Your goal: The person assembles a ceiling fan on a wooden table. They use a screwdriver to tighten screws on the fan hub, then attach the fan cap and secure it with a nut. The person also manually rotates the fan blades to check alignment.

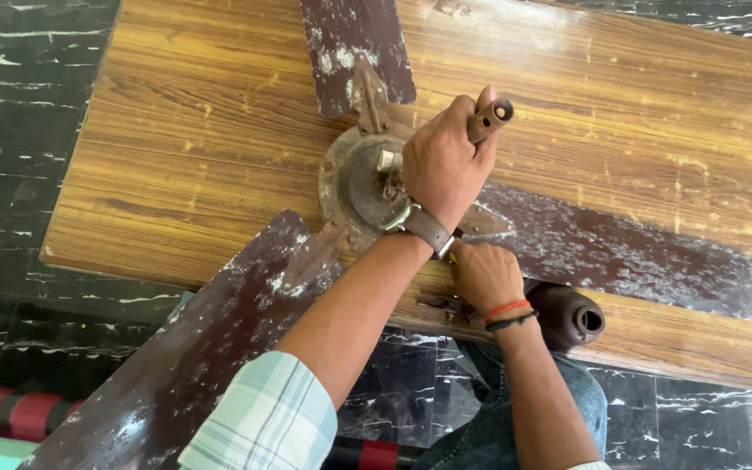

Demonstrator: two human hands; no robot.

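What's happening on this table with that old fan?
A person is working on a worn, brown three-bladed ceiling fan lying on a wooden tabletop. Their left hand, with a brown-strapped wristwatch, grips the rusty tube-shaped rod rising from the fan's round metal hub. Their right hand rests low at the table's near edge beside a dark brown cup-shaped cover; what it touches is hidden.

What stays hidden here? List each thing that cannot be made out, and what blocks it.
- Head view: the left hand covers part of the fan motor hub and most of the rusty rod it grips.
- What the right hand fingers touch: hidden beneath it.
- Brown cup-shaped cover: partly behind the right wrist.
- Near fan blade: cut off by the bottom edge.
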